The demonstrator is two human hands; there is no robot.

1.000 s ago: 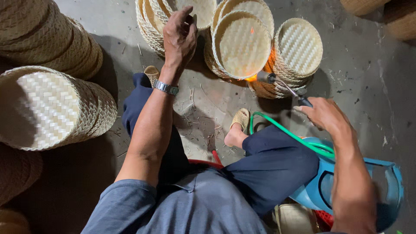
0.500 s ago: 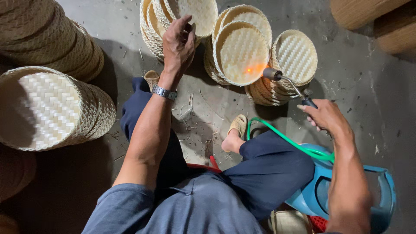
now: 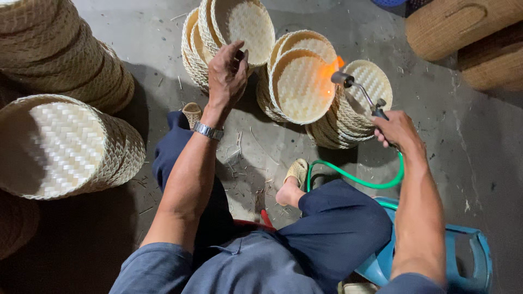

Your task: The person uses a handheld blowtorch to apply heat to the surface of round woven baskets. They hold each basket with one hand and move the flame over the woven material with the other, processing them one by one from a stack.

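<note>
Head view: right hand (image 3: 399,130) hides torch (image 3: 359,92) grip (flaming).

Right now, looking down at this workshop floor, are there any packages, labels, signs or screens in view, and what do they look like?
None: no package, label, sign or screen shows.
Left hand: rests on the rim of a leaning pale woven basket.
Right hand: holds a metal torch fed by a green hose; its orange flame plays on a round woven basket.
Wristwatch: silver band on the left wrist, face hidden.
</note>
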